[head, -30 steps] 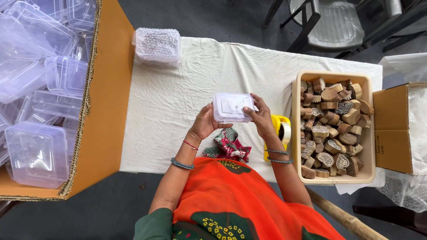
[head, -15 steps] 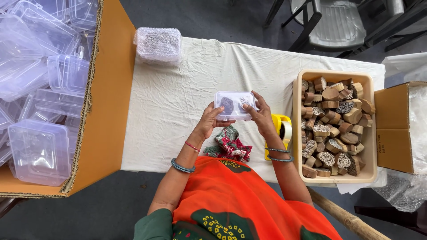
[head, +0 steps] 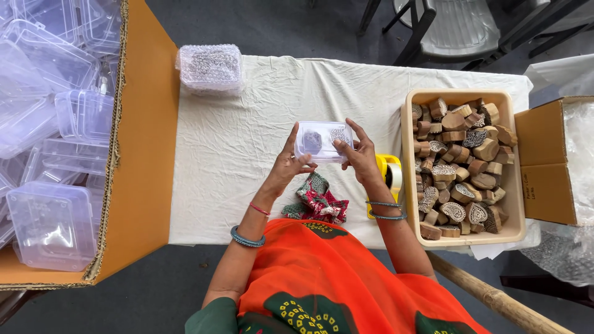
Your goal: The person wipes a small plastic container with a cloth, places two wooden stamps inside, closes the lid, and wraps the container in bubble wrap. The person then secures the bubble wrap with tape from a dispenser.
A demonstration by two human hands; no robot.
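Over a table draped in a creased white cloth (head: 247,142), seen from above, a person in orange holds a small clear plastic box (head: 323,140) just above the cloth's middle; dark grey floor surrounds the table, and a grey chair (head: 458,28) stands beyond the table's far edge. Left of the box, well apart, an open cardboard carton (head: 139,154) brims with empty clear containers; a bubble-wrapped bundle (head: 210,68) sits at the cloth's far left corner. Right of the box, a beige tub (head: 408,179) of carved wooden blocks fills the cloth's right end; bare cloth lies open between carton and box. Left hand (head: 288,164) grips the box's left side, fingers curled; right hand (head: 357,154) clasps its right side, thumb on top; both forearms angle inward. Nearer than the box lie a patterned red cloth (head: 318,198) and a yellow tape dispenser (head: 390,176).
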